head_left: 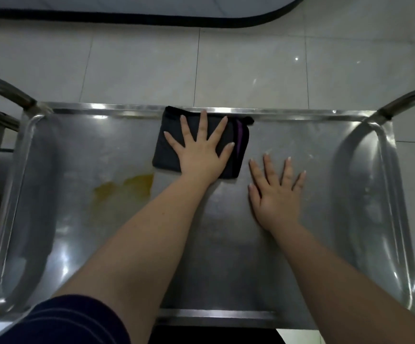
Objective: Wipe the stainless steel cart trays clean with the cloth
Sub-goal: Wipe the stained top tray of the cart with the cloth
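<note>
Mid-wipe: the left hand [200, 155], fingers spread flat, presses the folded black cloth [201, 145] against the tray's [301, 115] far edge; the right hand [277, 194] braces, flat and empty. Next, probably sweep left-and-nearer over the yellow stain [124, 187].

Head view looks steeply down (close) over tray [301, 244].

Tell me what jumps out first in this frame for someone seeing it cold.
First, the left hand spread flat on a folded dark cloth at the far rim of the steel cart tray. Next, the yellow-orange stain on the tray, left of and nearer than the cloth, not yet wiped. The right hand lies flat and empty on bare metal to the cloth's right.
</note>
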